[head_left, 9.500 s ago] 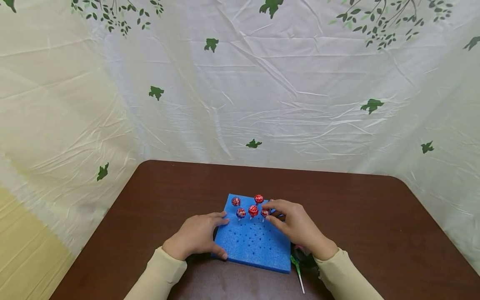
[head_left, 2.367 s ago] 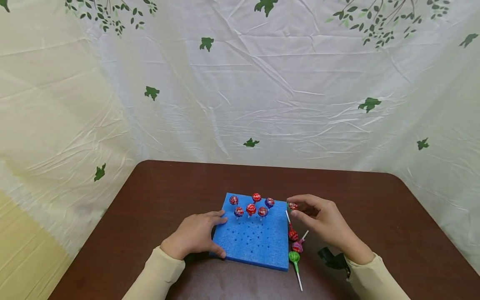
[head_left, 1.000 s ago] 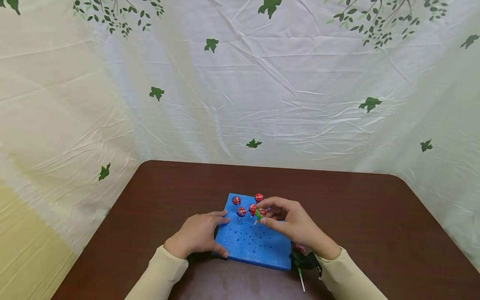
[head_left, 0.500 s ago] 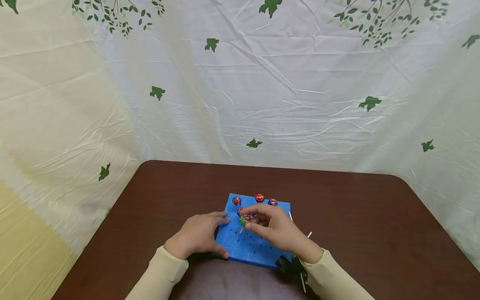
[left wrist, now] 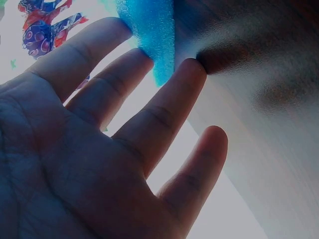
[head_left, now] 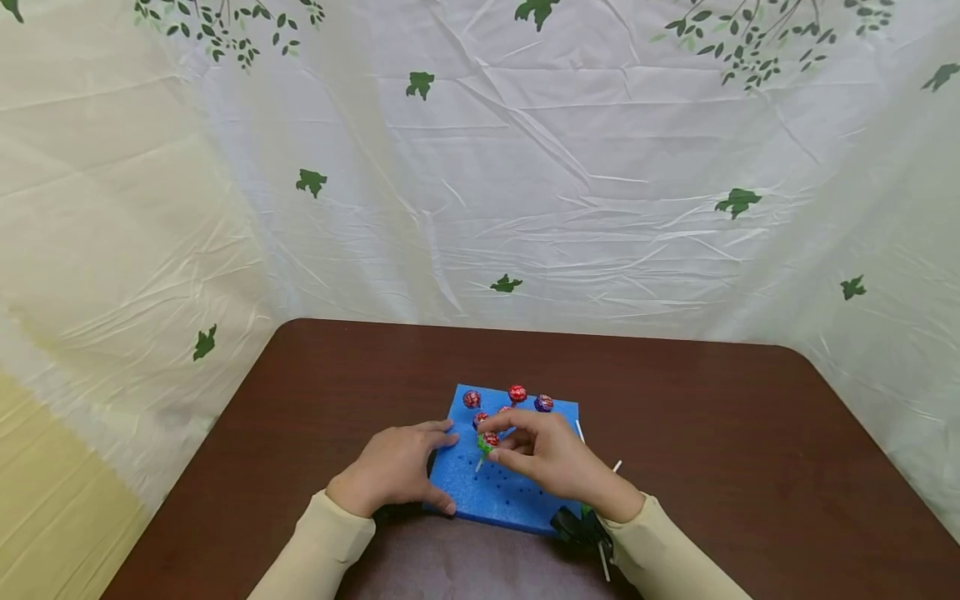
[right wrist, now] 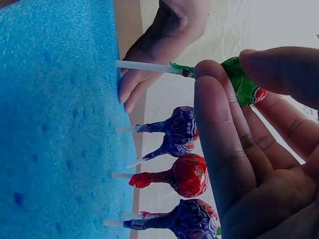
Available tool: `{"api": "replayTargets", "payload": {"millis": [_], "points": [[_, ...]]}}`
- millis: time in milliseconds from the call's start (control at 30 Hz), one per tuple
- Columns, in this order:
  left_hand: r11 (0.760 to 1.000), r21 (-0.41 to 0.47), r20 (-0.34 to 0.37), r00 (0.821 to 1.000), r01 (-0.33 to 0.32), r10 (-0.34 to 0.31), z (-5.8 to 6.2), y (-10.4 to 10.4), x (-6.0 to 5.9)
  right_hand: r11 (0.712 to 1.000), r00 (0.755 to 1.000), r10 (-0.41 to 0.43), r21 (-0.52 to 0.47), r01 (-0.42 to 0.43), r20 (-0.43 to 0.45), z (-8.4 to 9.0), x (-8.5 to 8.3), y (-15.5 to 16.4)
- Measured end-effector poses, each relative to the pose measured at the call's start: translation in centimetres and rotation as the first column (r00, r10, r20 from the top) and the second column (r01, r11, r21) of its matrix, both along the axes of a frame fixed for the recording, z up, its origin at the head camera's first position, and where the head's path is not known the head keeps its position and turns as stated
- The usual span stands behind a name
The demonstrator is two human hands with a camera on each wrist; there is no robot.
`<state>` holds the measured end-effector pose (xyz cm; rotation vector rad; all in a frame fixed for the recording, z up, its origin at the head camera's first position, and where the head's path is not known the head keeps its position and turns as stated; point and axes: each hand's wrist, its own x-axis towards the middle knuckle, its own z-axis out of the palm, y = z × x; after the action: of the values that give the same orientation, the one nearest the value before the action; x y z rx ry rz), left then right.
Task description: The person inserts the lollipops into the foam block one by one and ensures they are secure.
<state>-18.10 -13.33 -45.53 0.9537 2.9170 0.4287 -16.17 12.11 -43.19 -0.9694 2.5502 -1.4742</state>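
Since half a second ago my right hand (head_left: 551, 461) has barely shifted, staying over the left middle of the foam, while two seconds back it was out past the right edge with the sweet in the air. Behind everything hangs a white sheet (head_left: 525, 167) printed with green leaves, and below it lies the brown desk (head_left: 735, 450). On the desk sits the blue foam (head_left: 510, 500), a flat block dotted with small holes. My left hand (head_left: 393, 477) rests on the foam's left edge, fingers straight and spread, the fingertips touching the side of the block in the left wrist view. My right hand is pinched on a lollipop (right wrist: 242, 85) in a green wrapper, thumb and forefinger closed round its head, with the white stick pointing at the foam; its tip lies at the surface by a hole, though I cannot tell whether it has gone in. Six lollies (head_left: 517, 393), red and purple, stand upright in the back rows, just beyond the one I hold. A few loose sticks (head_left: 617, 467) show on the desk beside the foam's right edge, mostly hidden by my wrist.
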Motion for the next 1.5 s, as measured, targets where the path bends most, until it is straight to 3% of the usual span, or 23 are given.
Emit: {"api": "replayTargets", "payload": {"millis": [733, 1500], "points": [[1.0, 0.003, -0.002, 1.0, -0.001, 0.001, 0.22, 0.11, 0.22, 0.997, 0.998, 0.069, 0.026, -0.069, 0.016, -0.51, -0.12, -0.18], [1.0, 0.006, -0.007, 1.0, -0.003, 0.003, 0.15, 0.23, 0.1, 0.996, 0.998, 0.056, 0.067, -0.054, -0.018, -0.68, -0.42, -0.07]]}}
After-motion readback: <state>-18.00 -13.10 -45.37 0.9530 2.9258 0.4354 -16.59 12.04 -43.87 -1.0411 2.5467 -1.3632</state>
